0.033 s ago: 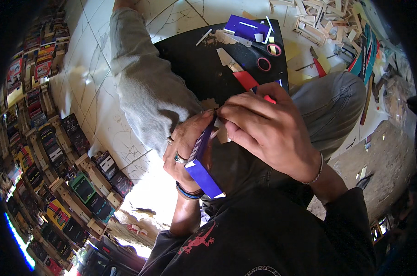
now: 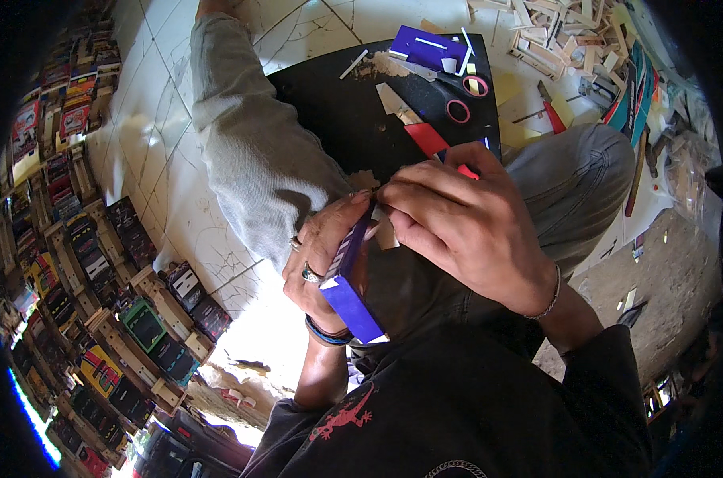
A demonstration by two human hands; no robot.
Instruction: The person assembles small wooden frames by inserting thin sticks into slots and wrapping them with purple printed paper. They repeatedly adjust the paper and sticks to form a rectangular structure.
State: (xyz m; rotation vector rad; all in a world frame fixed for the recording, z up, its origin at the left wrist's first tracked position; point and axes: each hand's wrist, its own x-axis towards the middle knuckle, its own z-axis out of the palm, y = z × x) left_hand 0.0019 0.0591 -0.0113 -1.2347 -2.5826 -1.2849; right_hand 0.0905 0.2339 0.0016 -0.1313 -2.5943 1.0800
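My left hand [image 2: 317, 247] is wrapped round a blue and white box-like piece [image 2: 353, 309] with a striped edge, held above my lap. My right hand [image 2: 465, 219] is closed, thumb and fingers pinched together at the piece's upper end. What lies between those fingertips is hidden. A small pale flap [image 2: 387, 229] shows just under them. Beyond my right hand, a red-handled knife [image 2: 425, 137] with a broad blade lies on a black board [image 2: 329, 103]; its handle runs behind that hand. Scissors [image 2: 457, 110] with dark and pink handles lie farther along the board.
A blue card piece [image 2: 425, 49] and white strips [image 2: 353, 64] lie at the board's far side. Wooden offcuts [image 2: 564, 36] are heaped at the far right, near a red-handled cutter [image 2: 551, 115]. Rows of small model vehicles [image 2: 98, 303] stand on the left.
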